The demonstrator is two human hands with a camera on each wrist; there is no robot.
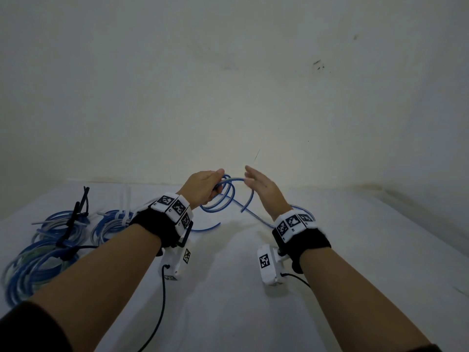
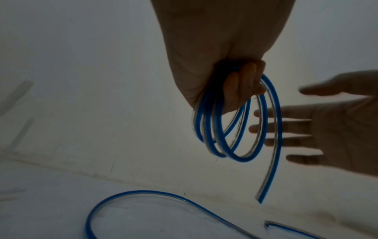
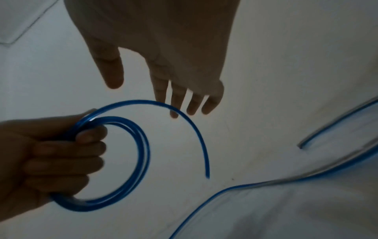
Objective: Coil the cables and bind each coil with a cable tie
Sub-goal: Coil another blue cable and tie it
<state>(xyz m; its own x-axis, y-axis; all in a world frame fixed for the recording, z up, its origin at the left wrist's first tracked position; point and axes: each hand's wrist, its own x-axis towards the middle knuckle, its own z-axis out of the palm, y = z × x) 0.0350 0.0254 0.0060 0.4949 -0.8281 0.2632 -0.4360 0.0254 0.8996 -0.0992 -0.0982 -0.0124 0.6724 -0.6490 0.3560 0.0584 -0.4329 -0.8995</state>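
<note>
My left hand [image 1: 205, 189] grips a small coil of blue cable [image 1: 223, 199] above the white table, fingers curled round the loops [image 2: 225, 137]. The coil [image 3: 131, 161] has a few turns, and one loose end [image 3: 201, 155] arcs out and hangs free. My right hand [image 1: 261, 185] is open just right of the coil, fingers straight and spread [image 3: 184, 100]. It holds nothing; a fingertip is at the arcing strand, and I cannot tell if it touches. More of the cable [image 2: 143, 195] trails on the table below.
Bound blue coils [image 1: 61, 229] lie at the table's left, one with a black tie [image 1: 78, 214] and one with a white tie [image 1: 124, 214]. A larger coil [image 1: 33, 270] sits near the left front edge. A pale wall stands close behind the white table [image 1: 228, 313].
</note>
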